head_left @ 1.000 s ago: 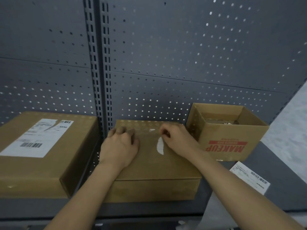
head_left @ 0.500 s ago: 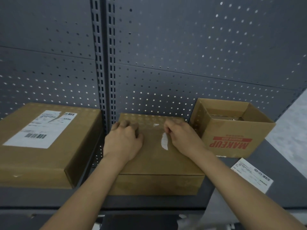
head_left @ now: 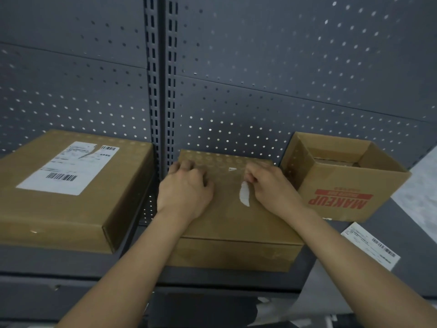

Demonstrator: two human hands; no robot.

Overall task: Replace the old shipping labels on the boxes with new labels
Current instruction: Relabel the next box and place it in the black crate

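brown cardboard front and centre: the middle box [head_left: 236, 223] sits closed on the grey shelf [head_left: 327, 247], pushed back near the pegboard [head_left: 260, 79]. both hands are on its lid. the left hand [head_left: 186, 190] lies on the left half of the lid, fingers bent and pointing at the far corner, pressing down with nothing caught between them. the right hand [head_left: 272, 188] is on the right half, thumb and forefinger drawn together and pinched on the top end of a white strip [head_left: 244, 195] of old label. that strip runs down the lid toward the camera, its lower end flat on the cardboard; whether the top end has lifted, can't tell. just beyond it, between the two hands, a tiny white scrap [head_left: 232, 169] clings to the lid.

over on the left sits a bigger flat box [head_left: 47, 216], closed, apart from the middle one, with the slotted post [head_left: 160, 67] rising behind the gap. its label [head_left: 68, 169] is on top, white, barcodes showing, with a tear at the far end.

on the right is an open box [head_left: 343, 183] with red "makeup" lettering upside down, just beside the middle box's far right corner. something brown lies inside, too dim to make out. in front of it a loose label [head_left: 370, 245] lies flat on the shelf, print side up, near the front edge and well apart from the hands.
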